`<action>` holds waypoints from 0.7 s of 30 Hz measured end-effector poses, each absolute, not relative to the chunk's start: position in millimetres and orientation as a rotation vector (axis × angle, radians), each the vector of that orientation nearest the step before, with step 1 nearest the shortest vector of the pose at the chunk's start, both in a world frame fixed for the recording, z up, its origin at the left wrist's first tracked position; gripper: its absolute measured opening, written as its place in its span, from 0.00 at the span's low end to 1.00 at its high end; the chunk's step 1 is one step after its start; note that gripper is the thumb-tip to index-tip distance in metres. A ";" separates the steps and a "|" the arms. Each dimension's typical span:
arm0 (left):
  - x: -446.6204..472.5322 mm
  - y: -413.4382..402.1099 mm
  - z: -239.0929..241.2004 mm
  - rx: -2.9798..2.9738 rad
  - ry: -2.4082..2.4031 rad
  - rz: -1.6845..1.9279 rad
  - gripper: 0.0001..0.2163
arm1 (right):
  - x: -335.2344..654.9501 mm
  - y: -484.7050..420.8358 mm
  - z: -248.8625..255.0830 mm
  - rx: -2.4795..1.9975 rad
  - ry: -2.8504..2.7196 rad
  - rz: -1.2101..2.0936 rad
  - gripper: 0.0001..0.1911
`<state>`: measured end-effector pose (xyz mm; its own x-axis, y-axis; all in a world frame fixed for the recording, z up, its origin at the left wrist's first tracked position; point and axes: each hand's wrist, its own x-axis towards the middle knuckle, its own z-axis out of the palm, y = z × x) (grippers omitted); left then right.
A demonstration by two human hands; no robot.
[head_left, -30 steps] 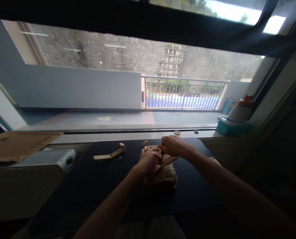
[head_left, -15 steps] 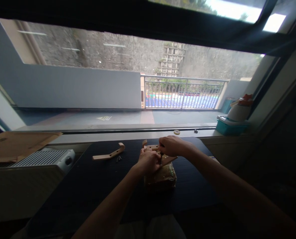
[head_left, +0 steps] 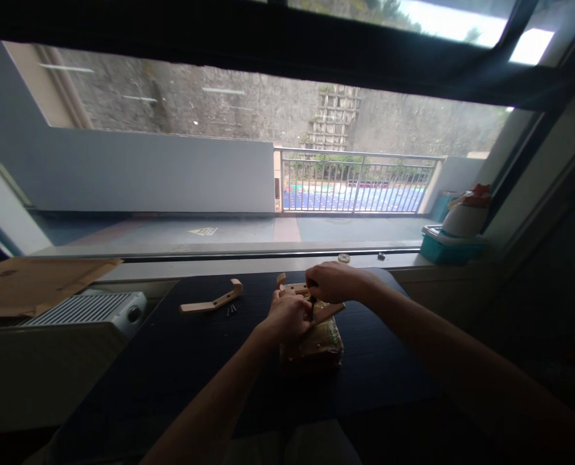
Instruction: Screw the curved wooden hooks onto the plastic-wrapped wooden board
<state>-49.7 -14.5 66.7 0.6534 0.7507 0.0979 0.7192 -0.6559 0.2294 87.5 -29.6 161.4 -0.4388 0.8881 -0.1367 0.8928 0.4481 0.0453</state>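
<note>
My right hand [head_left: 335,282] is closed round the top of a dark upright tool that looks like a screwdriver [head_left: 313,301], its handle hidden by my fingers. Just below, my left hand [head_left: 290,314] is closed on a light wooden hook piece [head_left: 294,287], with fingertips close to the tool's lower end. Beneath these lies a block wrapped in brown tape [head_left: 316,345], and a flat wooden strip [head_left: 330,312] slants across it. A second wooden hook [head_left: 214,301] with dark holes rests to the left. Several small screws [head_left: 232,310] lie beside it.
The dark table [head_left: 171,374] stands under a window sill [head_left: 287,262]. On the sill are a tape roll [head_left: 344,258], a small dark object [head_left: 381,256] and a teal box [head_left: 449,248]. To the left, brown cardboard [head_left: 40,281] lies on a white radiator [head_left: 88,310].
My right hand has shifted and turned slightly to the left at the top of the tool. My left hand and the wooden pieces stay in place.
</note>
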 end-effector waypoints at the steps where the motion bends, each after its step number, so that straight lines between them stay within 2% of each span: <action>1: -49.4 -14.2 66.5 2.702 1.220 0.272 0.08 | 86.2 -29.4 160.0 1.596 2.547 -0.067 0.11; 11: -48.6 -15.5 69.0 2.704 1.238 0.264 0.08 | 83.9 -29.7 156.1 1.722 2.505 -0.043 0.15; 21: -49.6 -15.1 66.4 2.703 1.211 0.303 0.08 | 91.4 -27.9 150.6 1.626 2.594 -0.065 0.12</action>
<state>-49.6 -15.1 66.4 0.6508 0.7502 0.1171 0.7169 -0.6579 0.2308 91.4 -27.9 150.6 -0.4336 0.8966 -0.0897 0.9000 0.4359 0.0065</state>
